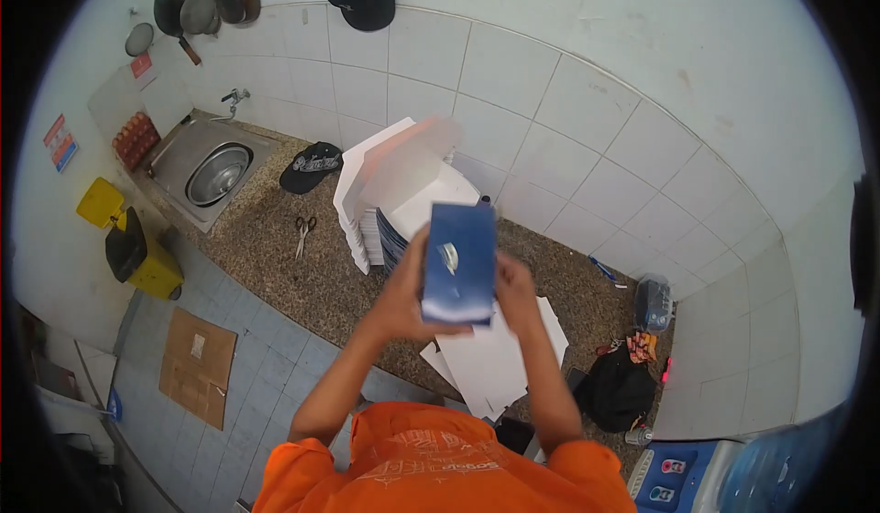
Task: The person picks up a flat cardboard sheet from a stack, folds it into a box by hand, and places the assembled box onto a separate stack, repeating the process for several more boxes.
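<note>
A blue cardboard box (460,279) with a small pale design on its face is held up in front of my chest, above the counter. Along its left side and lower edge, my left hand (405,293) grips it, with the fingers partly hidden. My right hand (515,286) is closed against the box's right side; its fingertips are hidden. White flat card sheets (490,362) lie on the counter below. Just behind the box stand a stack of white folded card pieces (353,206), an open white carton (431,192) and dark blue stacked pieces (391,238).
Scissors (302,236) and a black cap (310,166) lie on the granite counter (261,247), left of the stack. A steel sink (218,174) is farther left. To the right are a black bag (616,389), a clear plastic container (654,302) and a blue pen (602,268).
</note>
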### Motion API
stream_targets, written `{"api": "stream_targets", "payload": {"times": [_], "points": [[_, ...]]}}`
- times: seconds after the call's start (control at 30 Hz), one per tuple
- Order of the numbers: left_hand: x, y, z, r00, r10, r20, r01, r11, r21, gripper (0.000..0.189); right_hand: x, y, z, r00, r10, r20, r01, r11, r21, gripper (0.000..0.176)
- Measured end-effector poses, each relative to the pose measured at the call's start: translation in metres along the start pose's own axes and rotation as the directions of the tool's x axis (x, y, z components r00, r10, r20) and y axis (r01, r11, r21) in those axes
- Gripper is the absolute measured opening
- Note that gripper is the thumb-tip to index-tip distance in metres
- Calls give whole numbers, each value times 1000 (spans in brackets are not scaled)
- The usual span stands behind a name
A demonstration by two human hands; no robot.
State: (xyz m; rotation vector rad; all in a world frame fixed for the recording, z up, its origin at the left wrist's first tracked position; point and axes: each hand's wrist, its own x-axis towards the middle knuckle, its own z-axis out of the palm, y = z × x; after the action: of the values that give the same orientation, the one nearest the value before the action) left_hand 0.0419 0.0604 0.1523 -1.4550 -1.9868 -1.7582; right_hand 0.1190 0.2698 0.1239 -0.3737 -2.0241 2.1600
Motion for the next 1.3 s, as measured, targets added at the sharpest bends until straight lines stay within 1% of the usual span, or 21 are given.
{"api": "stream_targets", "payload": {"times": [0.07, 0.1, 0.13, 0.2, 0.23, 0.27, 0.33, 0.4, 0.47, 0.53, 0.6, 0.63, 0.77, 0.87, 0.93, 0.97, 1.03, 1.07, 1.1, 1.17, 1.3], "points": [[2, -26, -5, 969, -240, 57, 242, 970, -25, 125, 44, -29, -3, 990, -65, 122, 82, 986, -142, 22], [11, -19, -6, 932, -363, 7, 348, 887, -302, 123, 60, -40, 4, 979, -59, 197, 98, 975, -198, 24], [16, -18, -9, 934, -357, 12, 346, 894, -285, 123, 74, -47, 13, 977, -73, 198, 110, 977, -182, 24], [20, -26, -15, 980, -86, -180, 89, 996, 8, 118, 98, -55, 32, 909, -282, 306, 411, 727, -551, 35], [13, -53, -21, 975, -182, -128, 191, 980, 60, 100, 114, -60, 35, 913, -309, 266, 407, 723, -559, 35], [13, -55, -25, 976, -183, -116, 190, 980, 59, 100, 133, -65, 34, 916, -334, 224, 401, 717, -571, 36], [15, -57, -29, 952, -291, -94, 297, 953, 65, 65, 172, -78, 22, 891, -385, 239, 437, 591, -678, 34], [0, -73, -31, 985, -161, -66, 172, 963, 206, 49, 203, -81, 8, 899, -307, 311, 432, 513, -742, 32], [-16, -91, -31, 1000, -15, -14, 20, 731, 682, 36, 221, -67, 5, 902, -223, 370, 432, 434, -791, 30], [-19, -102, -26, 998, 3, -62, 38, 758, 652, 28, 234, -51, 4, 871, -299, 390, 452, 177, -874, 29], [-15, -101, -22, 962, 230, -151, -101, 806, 583, 22, 237, -36, 7, 892, -327, 312, 367, 122, -922, 28], [-15, -97, -21, 961, 234, -150, -105, 807, 581, 22, 237, -30, 9, 904, -356, 236, 280, 76, -957, 27], [-9, -87, -26, 949, 225, -220, -65, 824, 563, 20, 232, -28, 15, 914, -337, 225, 253, 39, -967, 29], [-6, -94, -28, 957, 198, -212, -43, 820, 570, 19, 223, -34, 20, 946, -298, 129, 170, 118, -978, 27], [-5, -89, -30, 960, 197, -199, -41, 802, 596, 17, 211, -35, 23, 815, -560, 148, 225, 70, -972, 28], [-5, -86, -30, 962, 188, -200, -31, 799, 601, 18, 201, -39, 26, 817, -555, 154, 229, 67, -971, 28], [-2, -89, -27, 961, 178, -212, -14, 794, 607, 19, 169, -55, 36, 662, -663, 350, 570, 142, -809, 32], [-2, -93, -23, 950, 203, -239, -14, 788, 615, 21, 146, -65, 43, 807, -443, 391, 569, 407, -715, 35], [-2, -95, -20, 938, 225, -264, -13, 782, 623, 23, 121, -71, 50, 866, -188, 462, 464, 645, -607, 38], [1, -95, -14, 939, 223, -262, -2, 766, 643, 24, 82, -70, 57, 779, -108, 618, 567, 541, -621, 33], [-5, -83, -18, 949, 161, -270, 46, 777, 628, 27, 70, -41, 62, 848, -148, 509, 526, 358, -771, 25]]}}
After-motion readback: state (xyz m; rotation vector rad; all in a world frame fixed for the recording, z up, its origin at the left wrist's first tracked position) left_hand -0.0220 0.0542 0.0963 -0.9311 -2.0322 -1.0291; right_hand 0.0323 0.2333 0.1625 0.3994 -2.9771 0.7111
